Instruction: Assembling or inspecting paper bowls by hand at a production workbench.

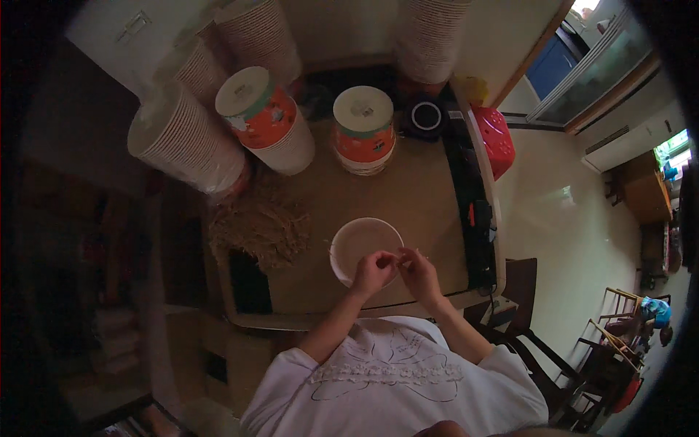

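A white round paper tub (358,237) stands mouth up on the tan tabletop in front of me. My left hand (374,272) is closed in a pinch over its near rim. Close beside it, my right hand (419,275) is also pinched at the tub's near right side, and the two sets of fingertips almost meet. Whatever lies between the fingers is too small to make out. To the left of the tub spreads a loose heap of tan fibre strands (263,227).
Beyond the tub stand an upside-down stack of orange and white tubs (364,138) and a leaning one (269,120). Tall wrapped stacks (186,138) line the back left. A dark round device (425,116), a red stool (494,142) and an orange-black object (480,216) are at the right.
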A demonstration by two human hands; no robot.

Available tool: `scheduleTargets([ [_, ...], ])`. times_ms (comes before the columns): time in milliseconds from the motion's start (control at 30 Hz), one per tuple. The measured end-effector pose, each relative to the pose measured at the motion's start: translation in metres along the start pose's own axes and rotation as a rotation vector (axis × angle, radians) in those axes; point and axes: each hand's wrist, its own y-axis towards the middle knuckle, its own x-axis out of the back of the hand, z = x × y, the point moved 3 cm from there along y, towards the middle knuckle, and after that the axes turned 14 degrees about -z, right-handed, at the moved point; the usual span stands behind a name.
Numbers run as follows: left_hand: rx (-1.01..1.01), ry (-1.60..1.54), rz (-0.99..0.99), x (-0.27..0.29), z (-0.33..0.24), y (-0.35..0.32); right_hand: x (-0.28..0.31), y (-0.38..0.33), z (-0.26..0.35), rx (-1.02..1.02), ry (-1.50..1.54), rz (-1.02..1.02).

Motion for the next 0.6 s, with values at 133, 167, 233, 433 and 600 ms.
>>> scheduleTargets([
  [133, 0.004, -0.042, -0.031, 0.0009, 0.0031, 0.0004, -0.0004, -0.0008, 0.003, -0.046, 0.044, 0.052],
  [167, 0.01, -0.026, -0.006, 0.0002, 0.0032, 0.0007, -0.0005, -0.0007, 0.0036, -0.01, 0.039, 0.038],
  [233, -0.039, 0.013, -0.01, -0.0005, 0.0019, 0.0021, -0.0016, -0.0007, 0.0028, 0.037, 0.057, 0.022],
  [433, -0.098, 0.006, -0.074, -0.0011, 0.0059, 0.003, -0.0049, -0.0018, 0.0043, 0.065, 0.007, 0.021],
  [600, -0.064, -0.027, -0.052, -0.0003, 0.0063, 0.0023, -0.005, -0.0009, 0.0047, 0.078, -0.014, 0.036],
])
